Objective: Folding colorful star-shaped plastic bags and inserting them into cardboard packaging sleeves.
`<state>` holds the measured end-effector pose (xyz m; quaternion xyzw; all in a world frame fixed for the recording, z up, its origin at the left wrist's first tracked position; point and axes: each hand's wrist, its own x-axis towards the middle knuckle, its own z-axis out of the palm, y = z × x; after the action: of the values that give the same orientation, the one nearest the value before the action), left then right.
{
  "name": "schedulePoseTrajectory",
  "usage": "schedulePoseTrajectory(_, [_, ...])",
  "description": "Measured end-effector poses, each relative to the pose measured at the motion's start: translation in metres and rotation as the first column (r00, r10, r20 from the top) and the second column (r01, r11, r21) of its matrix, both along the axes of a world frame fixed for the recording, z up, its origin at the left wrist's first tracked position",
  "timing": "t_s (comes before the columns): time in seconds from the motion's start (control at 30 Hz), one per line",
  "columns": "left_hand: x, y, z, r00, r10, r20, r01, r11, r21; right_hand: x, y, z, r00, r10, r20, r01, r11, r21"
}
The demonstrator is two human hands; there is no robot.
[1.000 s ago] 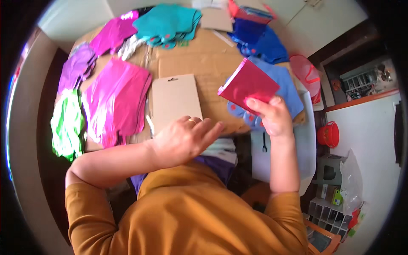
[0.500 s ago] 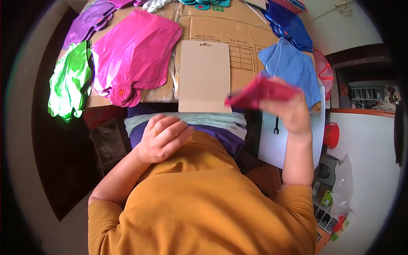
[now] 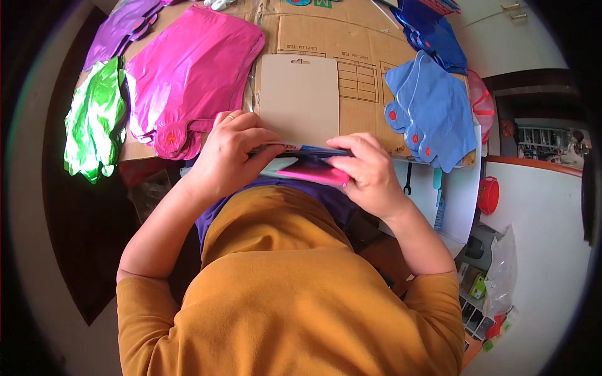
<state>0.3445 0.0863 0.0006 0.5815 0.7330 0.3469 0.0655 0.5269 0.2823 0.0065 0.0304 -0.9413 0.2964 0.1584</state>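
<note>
Card [image 3: 300,94] on cardboard [image 3: 301,31]; foil stack [image 3: 194,69] left, second stack [image 3: 442,103] right; packet [image 3: 313,175] nearer, seemingly between hands [image 3: 232,147] [image 3: 371,174].

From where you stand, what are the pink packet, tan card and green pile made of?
Pink packet: coated paper or plastic, I can't tell; its pink part looks smooth and evenly coloured.
Tan card: likely paperboard, matte; flat, crisp-edged, no glare.
Green pile: probably metallic film, shiny; crumpled, with bright glints.

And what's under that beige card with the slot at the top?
Brown cardboard shows around the beige card. Whatever lies directly beneath it is covered, so I can't tell.
</note>
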Motion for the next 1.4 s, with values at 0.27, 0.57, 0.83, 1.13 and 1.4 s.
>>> schedulePoseTrajectory(0.27, [0.019,0.008,-0.005,0.972,0.235,-0.015,-0.235,0.972,0.011,-0.018,0.007,0.018,0.908,-0.072,0.412,0.214,0.926,-0.31])
schedulePoseTrajectory(0.57, [0.026,0.006,-0.023,0.922,0.236,-0.306,-0.177,0.962,0.209,0.006,-0.013,0.019,0.982,0.189,0.027,-0.19,0.947,0.26])
schedulePoseTrajectory(0.83, [0.033,-0.001,-0.028,0.859,0.204,-0.469,-0.122,0.972,0.198,-0.01,-0.011,-0.005,0.979,0.2,0.043,-0.205,0.95,0.237])
schedulePoseTrajectory(1.13, [0.036,0.0,-0.041,0.896,0.101,-0.433,-0.062,0.993,0.103,-0.014,-0.012,-0.004,0.986,0.151,0.065,-0.159,0.975,0.152])
schedulePoseTrajectory(1.4, [0.028,-0.01,-0.043,0.892,0.085,-0.443,-0.047,0.994,0.096,-0.006,-0.006,0.003,0.989,0.085,0.118,-0.103,0.981,0.162])
